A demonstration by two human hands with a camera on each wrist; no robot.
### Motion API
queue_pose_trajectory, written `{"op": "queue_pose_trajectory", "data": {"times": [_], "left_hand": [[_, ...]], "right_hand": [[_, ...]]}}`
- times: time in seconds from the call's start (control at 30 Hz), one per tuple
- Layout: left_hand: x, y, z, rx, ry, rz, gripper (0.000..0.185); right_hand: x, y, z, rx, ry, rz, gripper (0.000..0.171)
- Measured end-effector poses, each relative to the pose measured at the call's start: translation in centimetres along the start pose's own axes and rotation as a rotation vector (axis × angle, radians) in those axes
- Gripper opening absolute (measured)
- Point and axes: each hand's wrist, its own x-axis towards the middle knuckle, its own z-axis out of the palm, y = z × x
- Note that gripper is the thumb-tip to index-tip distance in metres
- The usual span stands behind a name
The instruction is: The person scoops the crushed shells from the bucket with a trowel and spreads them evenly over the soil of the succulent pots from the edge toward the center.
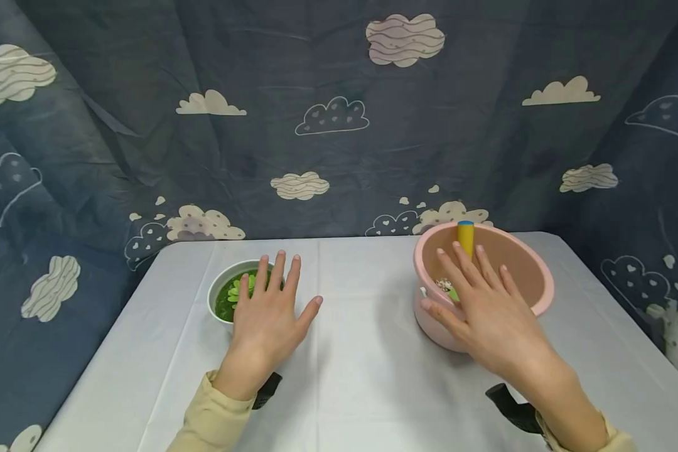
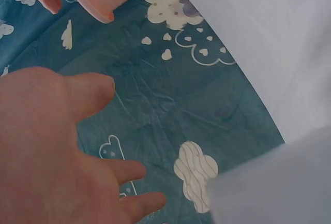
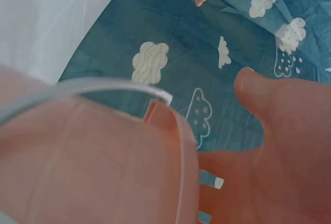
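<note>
I see the left hand (image 1: 270, 326) with fingers spread and released, the round white bowl (image 1: 211, 301) of green foliage (image 1: 226, 299) at ten o'clock. The right hand (image 1: 496, 325) splays empty too, overlapping the pink plastic bucket (image 1: 431, 330) at twelve; I can't tell whether they touch. Inside, a blue-topped yellow cylinder (image 1: 466, 237) sits toward eleven.

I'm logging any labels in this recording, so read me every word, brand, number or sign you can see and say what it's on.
There are none to read.
Pink bucket: no lettering shows.
Yellow cylinder inside it: none shows.
White bowl with greenery: none shows.
Backdrop cloth: printed clouds and hearts, no words.
</note>
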Motion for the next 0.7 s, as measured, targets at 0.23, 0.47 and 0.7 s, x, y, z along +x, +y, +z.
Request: {"op": "queue_pose_trajectory", "data": {"times": [0.23,0.47,0.7], "left_hand": [[1.0,1.3,-0.6,-0.016,-0.066,0.019,0.079],[2.3,2.7,-0.7,-0.025,-0.034,0.073,0.079],[3.4,4.0,0.0,-0.102,0.040,0.155,0.076]], "right_hand": [[0.2,1.3,-0.6,0.008,0.012,-0.003,0.085],[0.7,3.2,-0.5,-0.026,0.090,-0.034,0.085],[1.9,5.3,-0.1,-0.043,0.242,-0.092,0.079]]}}
